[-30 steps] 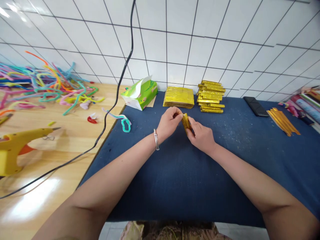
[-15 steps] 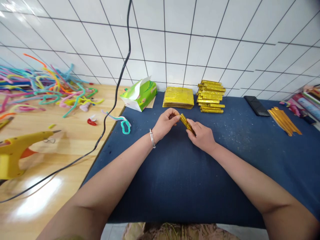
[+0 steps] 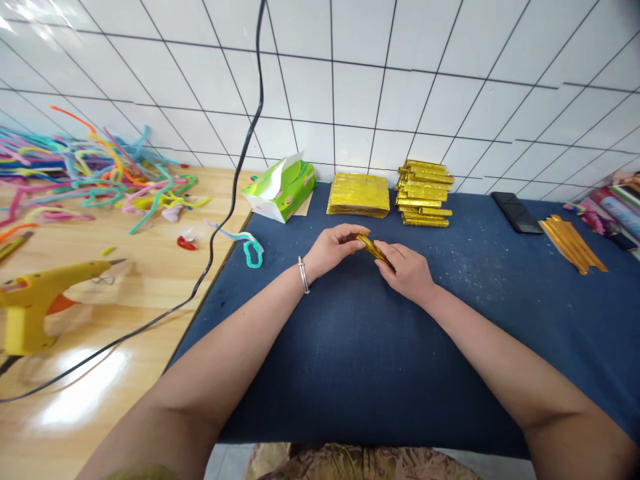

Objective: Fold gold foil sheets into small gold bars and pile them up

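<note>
At the far left a yellow glue gun point(image 3: 35, 300) rests on the wooden table point(image 3: 100, 373), with a heap of coloured pipe cleaners point(image 3: 85, 173) behind it and a black cable point(image 3: 220, 220) hanging down across the wood. A green tissue box point(image 3: 281, 187) stands at the edge of the blue cloth point(image 3: 350, 360).

The left hand point(image 3: 331, 249), a bracelet point(image 3: 303, 275) on its wrist, has its fingers point(image 3: 356, 245) closed on the left end of a folded gold strip point(image 3: 371, 246). The strip runs slanted, low over the cloth, from those fingertips down to the right hand point(image 3: 407, 272), whose thumb and forefinger pinch its other end. Both hands grip it; the middle shows bare between them.

Behind the hands lie a flat stack of gold sheets point(image 3: 358, 195) and, just beside it, a pile of folded gold strips point(image 3: 425, 193). Further right are a black phone point(image 3: 515, 212) and loose gold sticks point(image 3: 573, 243).
</note>
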Tool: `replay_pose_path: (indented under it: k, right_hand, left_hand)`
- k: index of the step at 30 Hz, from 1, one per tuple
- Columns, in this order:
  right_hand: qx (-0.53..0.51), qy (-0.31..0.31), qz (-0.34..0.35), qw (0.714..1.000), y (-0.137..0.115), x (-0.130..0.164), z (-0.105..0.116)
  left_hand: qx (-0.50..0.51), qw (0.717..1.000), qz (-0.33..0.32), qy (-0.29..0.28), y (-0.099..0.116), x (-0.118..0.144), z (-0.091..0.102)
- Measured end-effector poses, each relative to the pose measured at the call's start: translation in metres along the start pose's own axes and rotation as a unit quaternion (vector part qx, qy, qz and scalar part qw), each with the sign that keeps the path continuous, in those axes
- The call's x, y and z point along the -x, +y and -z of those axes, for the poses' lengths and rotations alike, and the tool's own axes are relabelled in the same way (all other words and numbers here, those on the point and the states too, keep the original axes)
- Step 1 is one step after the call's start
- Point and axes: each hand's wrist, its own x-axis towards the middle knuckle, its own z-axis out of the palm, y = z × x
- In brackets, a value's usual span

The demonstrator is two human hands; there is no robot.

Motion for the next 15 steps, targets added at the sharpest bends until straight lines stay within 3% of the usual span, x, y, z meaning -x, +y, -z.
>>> replay_pose_path:
  k: [9,12,15]
  right_hand:
    - [-0.065,0.035,-0.029,0.997,0.0015,-0.0024,-0.0013]
    - [-0.121,0.083,-0.100,0.984,0.0018,-0.0066,0.0013]
    - [-0.198,0.126,-0.189,0.954,0.0060,-0.0087,0.0000]
  left_hand:
    - [0.034,0.999,-0.009,0.000,-0.0014,0.0008,-0.0038]
    - [0.075,0.996,0.009,0.045,-0.0033,0.0004,-0.0051]
    - [0.111,0.990,0.017,0.083,-0.0044,0.0002,-0.0062]
